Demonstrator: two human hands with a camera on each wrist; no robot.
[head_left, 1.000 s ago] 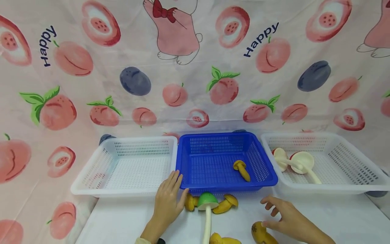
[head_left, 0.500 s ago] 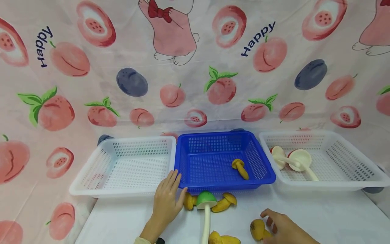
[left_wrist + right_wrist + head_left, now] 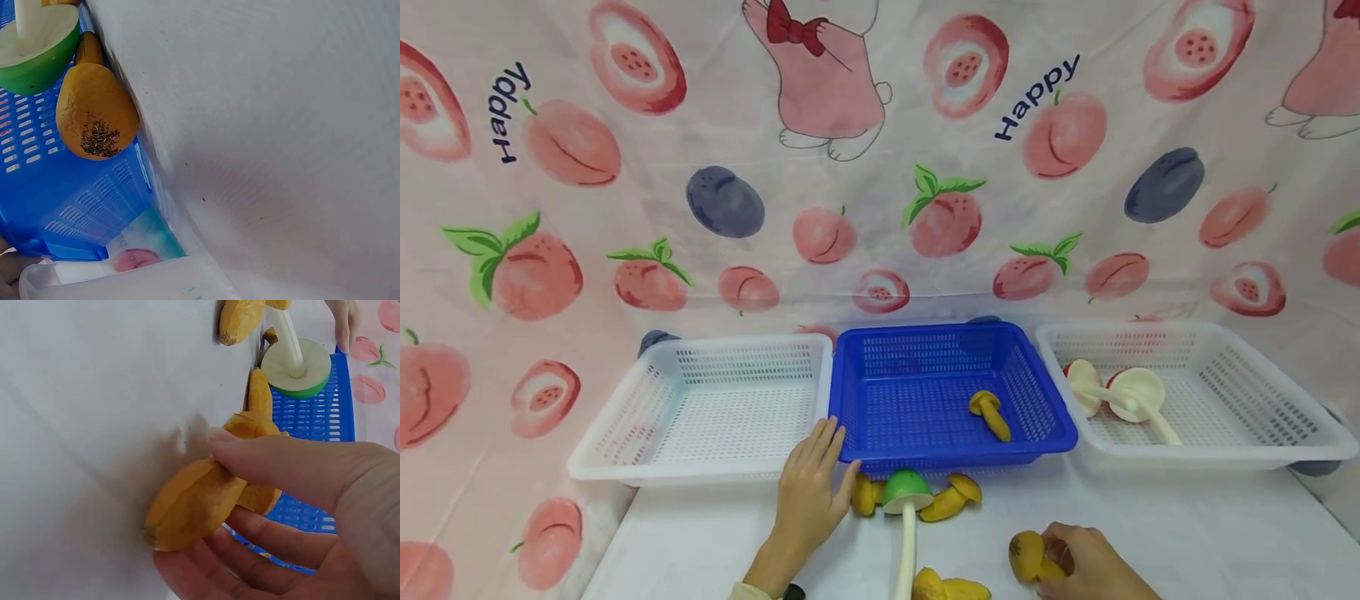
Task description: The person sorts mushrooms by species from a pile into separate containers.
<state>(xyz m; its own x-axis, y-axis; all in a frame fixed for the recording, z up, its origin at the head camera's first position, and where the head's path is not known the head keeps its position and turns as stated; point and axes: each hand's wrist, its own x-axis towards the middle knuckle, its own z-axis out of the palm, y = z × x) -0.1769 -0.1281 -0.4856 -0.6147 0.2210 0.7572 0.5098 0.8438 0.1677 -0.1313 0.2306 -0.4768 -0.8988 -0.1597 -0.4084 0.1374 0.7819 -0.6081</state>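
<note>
My right hand pinches a yellow toy mushroom close over the white table, front right of the blue basket. In the right wrist view, the thumb lies across the mushroom's stem and the fingers curl beneath it. My left hand rests with straight fingers at the near left corner of the blue basket, where it meets the left white basket. Beside that hand stands a green-capped toy mushroom with a long white stem, between two yellow mushrooms.
One yellow mushroom lies inside the blue basket. The right white basket contains two red-and-white mushrooms. Another yellow mushroom lies at the front edge of the head view. A fruit-print cloth hangs behind the baskets.
My right hand has come down and to the left onto the yellow mushroom, gripped it and shifted it slightly left. My left hand has stayed in place.
</note>
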